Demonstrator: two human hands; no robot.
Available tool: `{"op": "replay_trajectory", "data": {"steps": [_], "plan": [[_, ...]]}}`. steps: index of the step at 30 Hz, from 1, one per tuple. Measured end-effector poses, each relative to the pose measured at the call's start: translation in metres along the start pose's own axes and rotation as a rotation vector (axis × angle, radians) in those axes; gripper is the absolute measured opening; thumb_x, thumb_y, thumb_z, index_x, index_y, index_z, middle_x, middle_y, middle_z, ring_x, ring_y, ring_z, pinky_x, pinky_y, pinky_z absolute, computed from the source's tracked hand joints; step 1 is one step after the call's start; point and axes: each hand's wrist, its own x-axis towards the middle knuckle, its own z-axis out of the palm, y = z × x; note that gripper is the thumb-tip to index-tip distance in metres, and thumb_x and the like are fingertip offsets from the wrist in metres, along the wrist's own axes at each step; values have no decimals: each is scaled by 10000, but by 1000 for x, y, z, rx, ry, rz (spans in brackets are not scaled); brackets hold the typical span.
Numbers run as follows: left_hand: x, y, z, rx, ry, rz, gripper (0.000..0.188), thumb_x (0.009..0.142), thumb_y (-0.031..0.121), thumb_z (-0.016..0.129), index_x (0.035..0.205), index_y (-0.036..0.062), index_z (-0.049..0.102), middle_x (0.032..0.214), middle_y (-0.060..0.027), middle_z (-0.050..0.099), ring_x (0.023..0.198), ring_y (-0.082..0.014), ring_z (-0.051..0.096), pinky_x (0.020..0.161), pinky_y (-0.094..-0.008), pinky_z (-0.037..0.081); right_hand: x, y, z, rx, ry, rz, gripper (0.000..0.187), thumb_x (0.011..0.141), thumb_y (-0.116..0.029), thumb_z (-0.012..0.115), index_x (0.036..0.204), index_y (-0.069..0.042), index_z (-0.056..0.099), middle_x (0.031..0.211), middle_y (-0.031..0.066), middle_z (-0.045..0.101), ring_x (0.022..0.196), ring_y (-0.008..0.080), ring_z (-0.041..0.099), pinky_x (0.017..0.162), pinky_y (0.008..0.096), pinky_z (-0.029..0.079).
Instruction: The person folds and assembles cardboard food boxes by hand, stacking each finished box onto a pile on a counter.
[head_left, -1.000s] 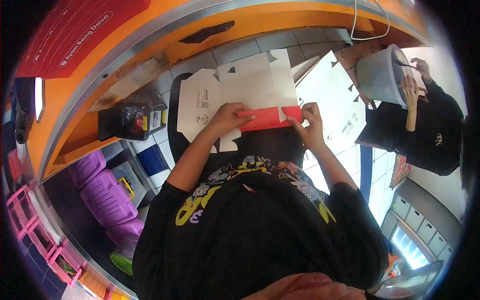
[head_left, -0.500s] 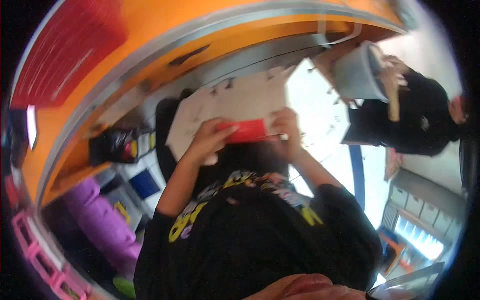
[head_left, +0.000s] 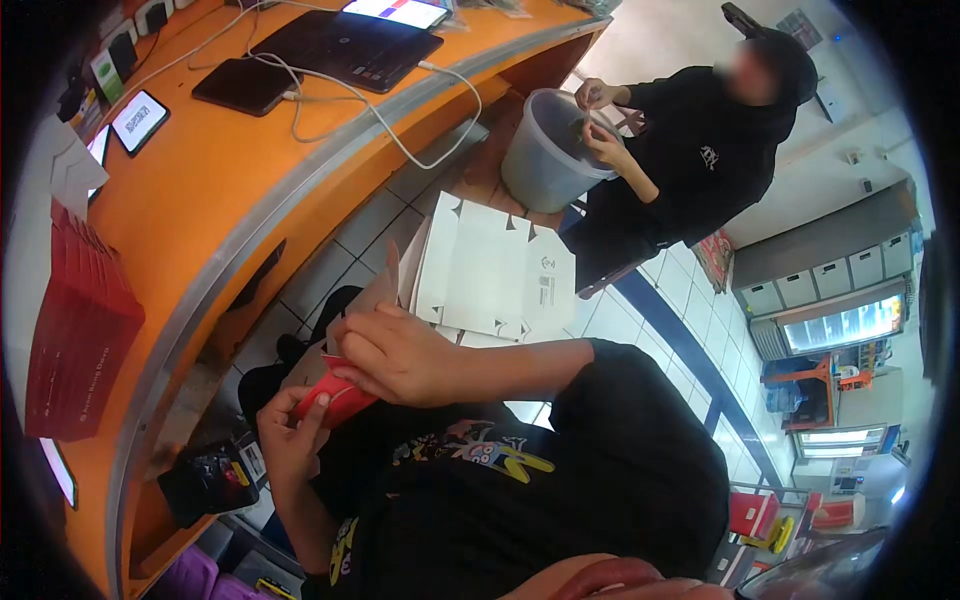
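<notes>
In the head view, a red folded card piece (head_left: 335,400) is gripped between both hands. The left hand (head_left: 290,435) is closed on its lower end, fingers (head_left: 312,418) curled against the red surface. The right hand (head_left: 400,355) is closed over its upper end, fingers (head_left: 352,350) bent down onto it. Just beyond the right fingers, a stack of white flat box blanks (head_left: 495,270) is seen. Farther beyond the stack, a grey bucket (head_left: 540,160) is handled by another person (head_left: 700,150). Left of the fingers, an orange worktop (head_left: 200,190) carries a laptop (head_left: 350,45) and a red stack (head_left: 80,330).
</notes>
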Motion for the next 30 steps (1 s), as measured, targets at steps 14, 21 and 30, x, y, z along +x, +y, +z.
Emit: {"op": "replay_trajectory", "data": {"steps": [14,21,30], "plan": [[-16,41,-3,595,-287,205,119,795,37,702,898,-14,670,776,-79,689,725,-131,637,667,-284,487,14,1,9,163,-184,-255,227,864,-252,615,889,-43,527,914,143,543,813,306,556,723,385,452],[-6,-1,-24,45,54,185,380,881,57,643,1225,-3,492,1058,-102,639,936,-162,628,688,-268,537,-1,19,22,603,-217,53,298,726,-91,743,947,-53,546,912,93,470,817,277,523,718,352,458],[7,-24,-15,-286,270,98,446,900,38,608,1300,17,415,1207,-124,547,1024,-204,607,782,-323,585,-6,3,41,743,-152,49,415,695,-16,778,1042,-74,559,1028,83,492,984,242,550,784,342,493]]}}
